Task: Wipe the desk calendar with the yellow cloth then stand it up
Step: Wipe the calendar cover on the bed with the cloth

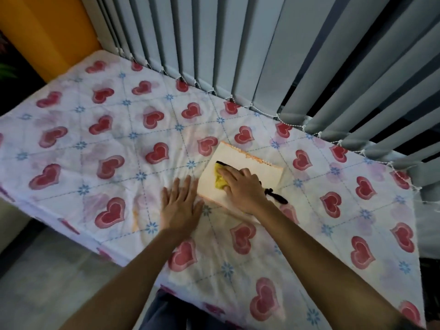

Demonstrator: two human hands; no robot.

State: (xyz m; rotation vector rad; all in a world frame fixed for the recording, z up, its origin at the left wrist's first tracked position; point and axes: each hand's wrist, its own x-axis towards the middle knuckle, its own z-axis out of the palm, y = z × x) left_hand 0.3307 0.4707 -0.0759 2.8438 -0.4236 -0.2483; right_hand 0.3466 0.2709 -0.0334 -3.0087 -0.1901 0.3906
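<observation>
Calendar [240, 167] is the thing lying flat on the bed [100, 129], not standing up. It is a pale cream block with a thin orange band and small marks along its far edge. It sits in the middle part of the bed, closer to the far edge by the blinds [262, 55] than to the near edge, and nearer the right end than the left end. The right hand [240, 186] is on top of the calendar, pressing down on the yellow cloth [220, 178]. The fingers are held out almost straight and close together, lying flat over the cloth, not curled around it. Only a bit of the cloth peeks out past the fingertips, with a dark strip at its far side. The left hand [179, 206] lies flat on the bed just beside the near left corner of the calendar. Its fingers are spread open and hold nothing, and its fingertips are right at the calendar's edge; whether they touch it is hard to tell. A small black thing [276, 197] lies on the sheet just to the right of the right wrist, close to the calendar's near right corner; what it is cannot be told. The bed has a white sheet with red hearts and little blue flowers. Grey blinds hang along the far edge of the bed, and an orange wall [47, 27] is past the far left corner.
</observation>
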